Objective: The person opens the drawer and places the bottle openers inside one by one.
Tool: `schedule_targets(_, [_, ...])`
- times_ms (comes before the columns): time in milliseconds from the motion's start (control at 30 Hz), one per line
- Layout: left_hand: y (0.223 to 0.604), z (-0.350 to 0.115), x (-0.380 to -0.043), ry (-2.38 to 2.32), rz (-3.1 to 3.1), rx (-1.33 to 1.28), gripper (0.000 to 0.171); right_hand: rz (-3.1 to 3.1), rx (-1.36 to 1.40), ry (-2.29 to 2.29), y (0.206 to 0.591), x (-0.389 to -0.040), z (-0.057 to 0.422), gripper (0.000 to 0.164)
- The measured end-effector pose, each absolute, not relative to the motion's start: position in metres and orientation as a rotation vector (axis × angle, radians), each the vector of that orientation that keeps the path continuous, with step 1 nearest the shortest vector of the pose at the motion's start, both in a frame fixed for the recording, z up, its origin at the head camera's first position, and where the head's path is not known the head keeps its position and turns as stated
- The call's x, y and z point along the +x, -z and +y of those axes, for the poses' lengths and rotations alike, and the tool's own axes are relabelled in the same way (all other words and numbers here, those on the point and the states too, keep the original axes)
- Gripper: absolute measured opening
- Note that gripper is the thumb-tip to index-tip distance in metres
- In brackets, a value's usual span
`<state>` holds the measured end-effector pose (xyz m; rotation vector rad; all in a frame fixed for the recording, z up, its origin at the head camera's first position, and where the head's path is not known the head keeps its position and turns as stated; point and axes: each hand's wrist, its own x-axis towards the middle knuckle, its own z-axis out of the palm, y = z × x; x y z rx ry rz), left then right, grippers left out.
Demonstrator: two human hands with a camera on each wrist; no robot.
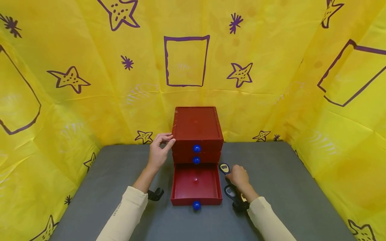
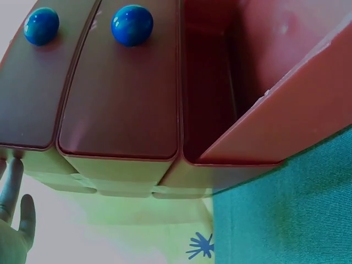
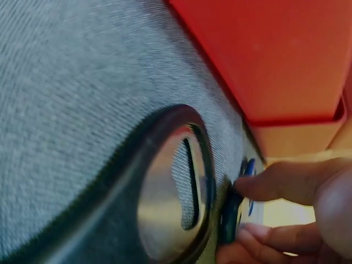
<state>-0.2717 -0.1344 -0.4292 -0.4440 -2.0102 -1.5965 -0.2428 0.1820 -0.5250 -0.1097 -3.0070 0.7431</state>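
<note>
A red drawer unit (image 1: 197,124) with blue knobs stands at the back of the table, its bottom drawer (image 1: 196,201) pulled out. My left hand (image 1: 159,152) touches the unit's upper left edge with straight fingers; in the left wrist view the fingertips (image 2: 15,168) are right at its side wall. Right of the drawer, my right hand (image 1: 239,176) pinches a dark-rimmed bottle opener (image 1: 224,168) between thumb and fingers, low over the table. A second bottle opener (image 3: 165,203), black around a slotted metal plate, lies nearer, partly under the right wrist.
The grey table (image 1: 280,187) is bounded by yellow cloth walls (image 1: 193,97) with purple drawings. Two closed drawers (image 2: 118,82) sit above the pulled-out one, whose front (image 2: 297,104) juts over the table. A black wrist camera (image 1: 240,205) covers part of a yellowish item (image 1: 243,197).
</note>
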Motion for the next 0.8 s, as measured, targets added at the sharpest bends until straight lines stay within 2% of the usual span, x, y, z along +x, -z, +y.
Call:
schedule_targets(100, [0.428,-0.134,-0.271,1.582,-2.040,-0.420,0.015,-3.002,-0.152,-0.887,0.527,-0.243,0.187,0.032])
schedule_targets(267, [0.415,-0.130,-0.262,1.546,-2.079,-0.420,0.015,-2.974,-0.184,-1.036,0.526,-0.242,0.194,0.024])
schedule_targets(433, [0.396,-0.129,-0.248,1.496,-2.097,-0.466,0.015,-2.975,-0.183,-1.147,0.526,-0.241,0.198,0.023])
schedule_targets(800, [0.391,-0.131,-0.246,1.494,-2.138,-0.494,0.022,-2.908,-0.209,-1.426,0.513,-0.239,0.211,0.020])
